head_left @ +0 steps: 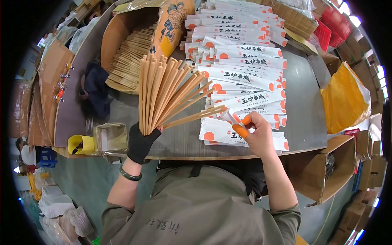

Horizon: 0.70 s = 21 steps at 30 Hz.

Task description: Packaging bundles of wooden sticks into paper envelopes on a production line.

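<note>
Chopsticks (163,96) fan upward from the gloved left hand (141,143), which is clenched round their lower ends; the lowest pair slants rightward, its tip pinched with a paper sleeve (228,115) in the right hand (255,132) above the desk (304,110).

White paper sleeves (245,77), long and narrow, each marked with an orange dot at one end and dark print along the middle, were spread in overlapping rows across the grey tabletop (302,118), from its far edge down to its near edge. One such sleeve (233,116) was held at the near end of the rows. A bulging yellow-orange plastic bag (345,98) was seen at the right of the tabletop. An open brown cardboard box (330,167) was set below the tabletop's right corner. Flattened brown cardboard (49,90) was stacked at the left.
</note>
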Each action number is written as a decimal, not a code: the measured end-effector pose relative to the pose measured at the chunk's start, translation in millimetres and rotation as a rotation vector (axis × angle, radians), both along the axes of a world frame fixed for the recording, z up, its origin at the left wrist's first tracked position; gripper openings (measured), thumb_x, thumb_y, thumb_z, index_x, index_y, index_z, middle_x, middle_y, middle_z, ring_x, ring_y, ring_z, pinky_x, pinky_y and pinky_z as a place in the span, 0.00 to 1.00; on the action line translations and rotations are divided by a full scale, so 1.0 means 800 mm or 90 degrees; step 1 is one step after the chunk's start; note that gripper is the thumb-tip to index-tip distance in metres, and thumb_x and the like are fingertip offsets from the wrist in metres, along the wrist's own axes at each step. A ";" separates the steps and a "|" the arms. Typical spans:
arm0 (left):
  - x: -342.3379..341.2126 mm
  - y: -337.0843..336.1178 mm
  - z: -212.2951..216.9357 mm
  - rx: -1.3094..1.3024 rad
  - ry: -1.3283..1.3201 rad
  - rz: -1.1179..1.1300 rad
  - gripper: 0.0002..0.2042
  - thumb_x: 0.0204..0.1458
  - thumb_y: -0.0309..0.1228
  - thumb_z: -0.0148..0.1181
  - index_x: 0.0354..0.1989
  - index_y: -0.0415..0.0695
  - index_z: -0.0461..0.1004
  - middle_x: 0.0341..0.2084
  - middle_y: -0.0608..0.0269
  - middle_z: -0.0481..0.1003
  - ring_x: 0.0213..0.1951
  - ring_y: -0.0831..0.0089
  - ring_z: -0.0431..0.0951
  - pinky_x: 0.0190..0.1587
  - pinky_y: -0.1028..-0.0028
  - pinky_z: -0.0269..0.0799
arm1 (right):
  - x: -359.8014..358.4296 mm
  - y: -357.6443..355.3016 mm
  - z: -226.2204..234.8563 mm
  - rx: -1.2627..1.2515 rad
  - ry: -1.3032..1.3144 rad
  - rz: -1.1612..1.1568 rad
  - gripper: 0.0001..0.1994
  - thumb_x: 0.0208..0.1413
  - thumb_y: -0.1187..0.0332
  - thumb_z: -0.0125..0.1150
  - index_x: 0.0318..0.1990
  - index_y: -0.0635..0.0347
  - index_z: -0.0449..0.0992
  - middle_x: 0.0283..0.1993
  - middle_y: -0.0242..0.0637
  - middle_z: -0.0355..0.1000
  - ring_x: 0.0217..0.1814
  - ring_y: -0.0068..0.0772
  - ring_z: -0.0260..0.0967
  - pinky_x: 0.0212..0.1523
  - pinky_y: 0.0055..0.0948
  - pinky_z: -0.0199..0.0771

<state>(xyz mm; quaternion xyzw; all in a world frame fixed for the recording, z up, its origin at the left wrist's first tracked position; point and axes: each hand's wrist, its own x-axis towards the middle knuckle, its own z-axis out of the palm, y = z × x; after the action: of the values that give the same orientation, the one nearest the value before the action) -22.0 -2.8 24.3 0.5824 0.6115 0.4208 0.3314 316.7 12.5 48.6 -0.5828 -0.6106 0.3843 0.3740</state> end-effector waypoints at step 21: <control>-0.016 0.021 0.020 0.014 0.132 -0.168 0.16 0.45 0.29 0.71 0.41 0.36 0.77 0.34 0.56 0.81 0.34 0.71 0.81 0.39 0.72 0.75 | -0.003 -0.002 -0.002 0.238 -0.187 0.168 0.08 0.43 0.73 0.73 0.30 0.64 0.79 0.27 0.32 0.69 0.28 0.30 0.67 0.30 0.29 0.69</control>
<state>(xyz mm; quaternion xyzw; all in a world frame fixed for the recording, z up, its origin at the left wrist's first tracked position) -34.5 14.0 40.4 0.7015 0.5561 0.3178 0.3127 314.3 10.9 47.4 -0.4684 -0.7893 0.2219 0.3291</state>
